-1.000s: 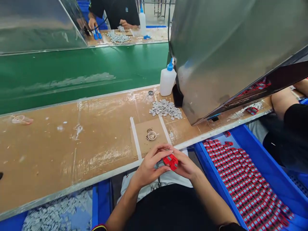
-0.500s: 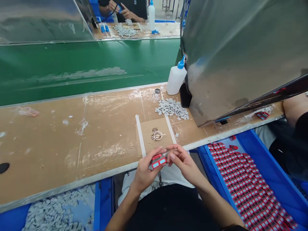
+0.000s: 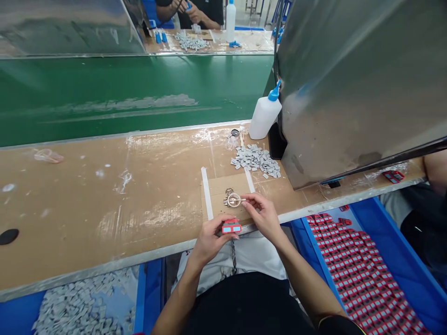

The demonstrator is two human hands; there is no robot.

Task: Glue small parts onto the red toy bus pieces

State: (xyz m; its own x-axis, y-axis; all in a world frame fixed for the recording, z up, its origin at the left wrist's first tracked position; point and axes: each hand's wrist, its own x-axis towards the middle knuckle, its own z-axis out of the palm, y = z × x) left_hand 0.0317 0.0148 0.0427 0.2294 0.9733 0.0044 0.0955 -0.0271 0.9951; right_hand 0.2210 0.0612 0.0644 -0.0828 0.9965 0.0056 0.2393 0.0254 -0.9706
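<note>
My left hand (image 3: 212, 237) grips a small red toy car body (image 3: 232, 227) with pale window patches, held at the table's front edge. My right hand (image 3: 263, 216) is closed at the fingertips on the end of a thin white stick (image 3: 243, 200). The stick's other end lies in a small round clear cup (image 3: 233, 200), whose contents I cannot make out. Beside the cup are shiny round metal-looking bits (image 3: 228, 191). Cup and bits rest on a cardboard sheet (image 3: 216, 186) edged with white tape.
A pile of small grey pieces (image 3: 256, 159) lies behind the cardboard, near a white squeeze bottle (image 3: 264, 116) and a large metal panel (image 3: 349, 93). Blue trays hold red car bodies (image 3: 363, 265) at right and grey pieces (image 3: 80, 302) at left. Another person's hands (image 3: 193, 11) work across the green belt (image 3: 139, 93).
My right hand has left the red car body and moved forward to the stick in the cup. The left hand still holds the car body, now turned more level.
</note>
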